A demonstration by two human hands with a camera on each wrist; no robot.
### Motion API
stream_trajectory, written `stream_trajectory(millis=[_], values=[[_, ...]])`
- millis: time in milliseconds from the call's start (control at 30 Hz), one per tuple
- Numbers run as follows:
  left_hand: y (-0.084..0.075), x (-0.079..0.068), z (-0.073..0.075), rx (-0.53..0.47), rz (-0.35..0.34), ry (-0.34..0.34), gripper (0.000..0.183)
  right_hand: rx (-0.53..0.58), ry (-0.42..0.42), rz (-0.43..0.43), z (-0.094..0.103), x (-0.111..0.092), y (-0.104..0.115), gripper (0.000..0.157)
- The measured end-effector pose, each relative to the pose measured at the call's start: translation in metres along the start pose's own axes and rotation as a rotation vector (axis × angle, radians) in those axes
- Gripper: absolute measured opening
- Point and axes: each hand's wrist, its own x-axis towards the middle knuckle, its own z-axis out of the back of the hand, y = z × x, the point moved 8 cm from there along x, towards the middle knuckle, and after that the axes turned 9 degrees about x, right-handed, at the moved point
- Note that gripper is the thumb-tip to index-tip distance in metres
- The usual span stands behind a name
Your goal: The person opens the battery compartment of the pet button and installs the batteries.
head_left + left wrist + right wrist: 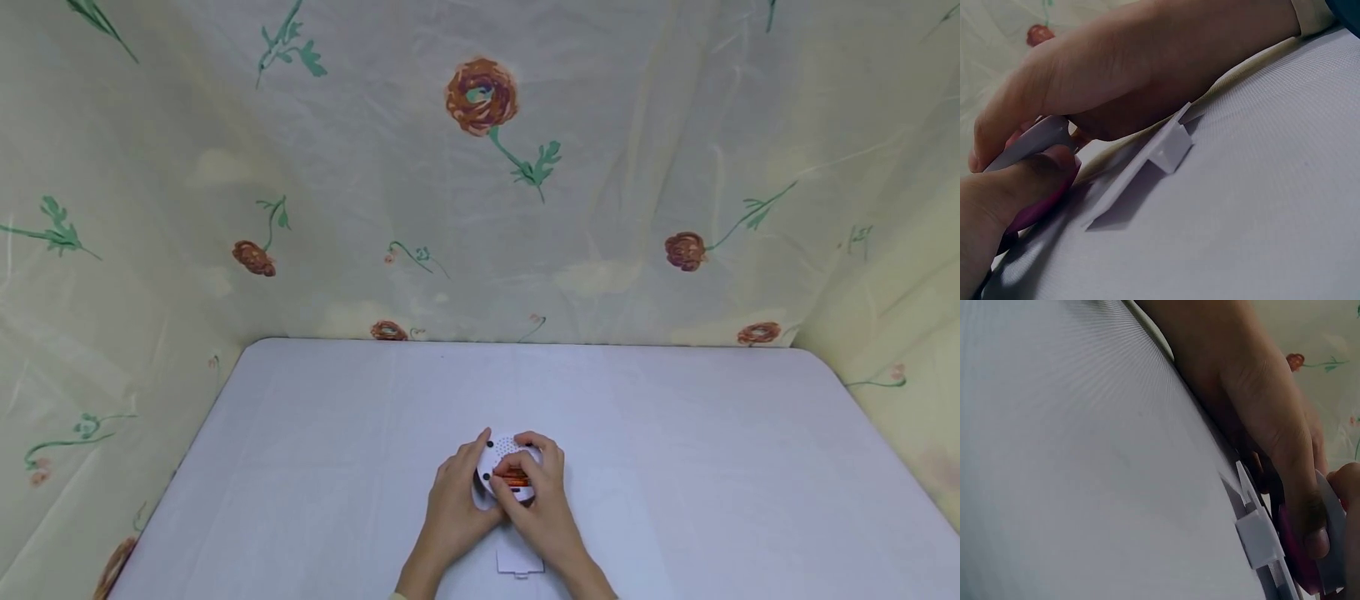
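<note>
A round white device [506, 448] with speaker holes and black feet faces bottom up in the head view. Its side shows magenta in both wrist views. My left hand [456, 508] grips its left edge, thumb low and fingers along the rim. Orange batteries [517, 478] lie in its open compartment. My right hand [547, 504] bends over them, thumb and index fingertip close together at their left end, seemingly pinching a battery; the fingers partly hide the contact. Below the hands, a white battery cover [520, 562] with a small tab lies on the table.
A white-covered table [337, 450] spreads out around the hands. Pale curtains [600, 167] with a flower print hang behind it and at both sides. In the left wrist view the cover [1138, 172] sits tilted close by the hands.
</note>
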Motion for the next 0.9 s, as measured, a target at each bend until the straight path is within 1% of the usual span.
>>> stream_trajectory(millis=[133, 200, 333, 433, 533, 733, 900], values=[[0.0, 0.0, 0.0, -0.003, 0.01, 0.003, 0.094, 0.036, -0.027, -0.106, -0.001, -0.001, -0.005, 0.032], [0.0, -0.001, 0.001, -0.004, 0.01, 0.002, 0.094, 0.055, -0.044, -0.146, -0.001, -0.001, -0.004, 0.04], [-0.002, 0.0, 0.001, 0.002, 0.007, 0.003, 0.093, 0.09, -0.072, -0.161, 0.002, 0.001, 0.012, 0.049], [-0.002, 0.0, 0.001, 0.001, 0.011, 0.009, 0.093, 0.104, -0.077, -0.172, 0.006, 0.002, 0.026, 0.051], [-0.001, -0.001, 0.0, -0.001, 0.016, 0.013, 0.093, 0.107, -0.069, -0.188, 0.006, 0.002, 0.031, 0.05], [0.0, -0.001, -0.001, -0.007, 0.019, 0.015, 0.094, 0.123, -0.069, -0.167, 0.006, 0.002, 0.034, 0.049], [0.001, -0.001, -0.002, -0.005, 0.014, 0.019, 0.094, 0.116, -0.053, -0.167, 0.003, 0.002, 0.029, 0.048]])
